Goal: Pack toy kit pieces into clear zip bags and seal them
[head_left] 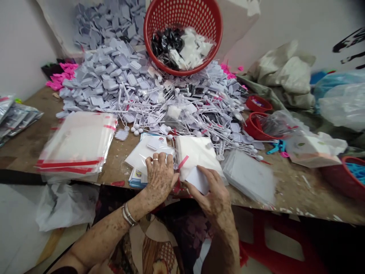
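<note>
Head view: left hand (159, 177) presses flat, fingers together, on a clear bag (142, 154), steadying it, while right hand (212, 194) pinches a white card (198, 179) at the bag's near-right mouth.

- Tilted red perforated plastic basket (182, 23) behind heap of grey plastic pieces (114, 72).
- Stack of clear red-striped bags (76, 144) left of left hand (159, 177).
- Small red bowls (256, 114) right, on wooden table (299, 190).

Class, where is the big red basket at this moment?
In the head view the big red basket sits top centre, tipped toward the person, resting on the pile of grey plastic pieces at the back of the table.
</note>
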The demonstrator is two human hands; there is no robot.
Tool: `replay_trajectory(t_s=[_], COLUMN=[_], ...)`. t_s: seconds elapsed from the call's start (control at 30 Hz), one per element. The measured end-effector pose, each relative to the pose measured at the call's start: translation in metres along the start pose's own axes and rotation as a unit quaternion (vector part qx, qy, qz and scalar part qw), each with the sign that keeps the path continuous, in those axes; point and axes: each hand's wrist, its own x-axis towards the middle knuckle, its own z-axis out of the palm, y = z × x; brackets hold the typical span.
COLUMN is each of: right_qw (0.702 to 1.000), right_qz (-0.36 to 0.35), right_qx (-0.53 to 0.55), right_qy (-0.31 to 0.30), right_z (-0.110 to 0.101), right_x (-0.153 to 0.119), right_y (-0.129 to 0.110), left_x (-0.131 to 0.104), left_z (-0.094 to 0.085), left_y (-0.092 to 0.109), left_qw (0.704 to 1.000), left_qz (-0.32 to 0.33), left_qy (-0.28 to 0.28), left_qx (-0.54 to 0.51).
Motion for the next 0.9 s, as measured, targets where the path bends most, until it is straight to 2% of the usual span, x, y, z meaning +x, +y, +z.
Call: replay_trajectory(t_s=[0.07, 0.17, 0.3, 0.5, 0.63, 0.73, 0.83, 0.9], right_qw=[1.0, 1.0, 0.999, 0.999, 0.999, 0.996, 0.993, 0.994], right_qz=[0.007, 0.012, 0.028, 0.022, -0.015, -0.03, -0.053, -0.062], right_qx=[-0.011, 0.002, 0.025, 0.029, 0.042, 0.059, 0.045, 0.017], right_qy=[0.012, -0.006, -0.025, -0.013, -0.024, -0.066, -0.095, -0.086], right_z=[-0.007, -0.009, 0.001, 0.01, 0.009, 0.013, 0.029, 0.045], right_x=[-0.006, -0.016, -0.024, -0.029, -0.023, -0.009, 0.008, 0.018], right_y=[0.007, 0.01, 0.006, 0.007, 0.0, -0.01, -0.019, -0.023], left_x=[-0.003, -0.003, -0.002, 0.002, 0.003, 0.001, -0.005, -0.009], left_z=[0.003, 0.006, 0.008, 0.011, 0.01, 0.005, 0.0, -0.002], left_y=[0.005, 0.009, 0.014, 0.021, 0.012, -0.001, -0.013, -0.018], left_qw=[1.0, 0.999, 0.999, 0.998, 0.998, 0.999, 0.997, 0.996], left_qz=[-0.006, -0.018, -0.006, -0.003, 0.009, 0.026, 0.046, 0.059], left_qy=[-0.011, -0.029, -0.017, 0.002, -0.011, 0.007, 0.047, 0.066], left_qx=[0.018, 0.028, 0.026, 0.061, 0.061, 0.047, 0.03, 0.012])
